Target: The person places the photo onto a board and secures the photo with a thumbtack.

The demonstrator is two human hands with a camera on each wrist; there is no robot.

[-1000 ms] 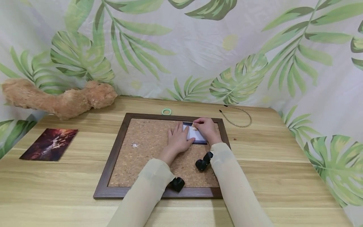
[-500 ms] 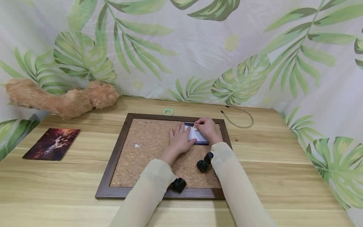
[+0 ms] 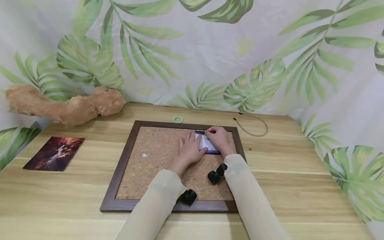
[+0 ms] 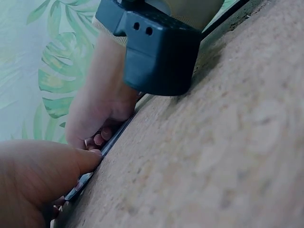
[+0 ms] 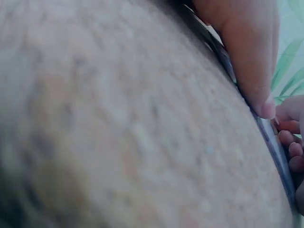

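Note:
A framed cork board (image 3: pixel 156 160) lies on the table. A white card with dark bands along its edges (image 3: pixel 210 145) lies on its cork at the upper right. My left hand (image 3: pixel 190 148) rests on the card's left side with fingers extended, its thumb over the lower part. My right hand (image 3: pixel 220 138) is at the card's upper part, thumb and forefinger pinching a small pale yellowish piece (image 3: pixel 206 136) against it. The fingers mostly cover that piece, so its kind is unclear. In the left wrist view, the left thumb (image 4: pixel 88 160) reaches the card's edge.
A dark red picture (image 3: pixel 55 153) lies on the table at left, with a fluffy orange-brown plush (image 3: pixel 75 108) behind it. Beyond the frame lie a green ring (image 3: pixel 177 119) and a thin chain with black ends (image 3: pixel 261 134). Each wrist carries a black camera (image 3: pixel 189 197).
Both hands stay at the card. The pale piece shows less between the right fingertips now than a second ago. The head view has shifted slightly.

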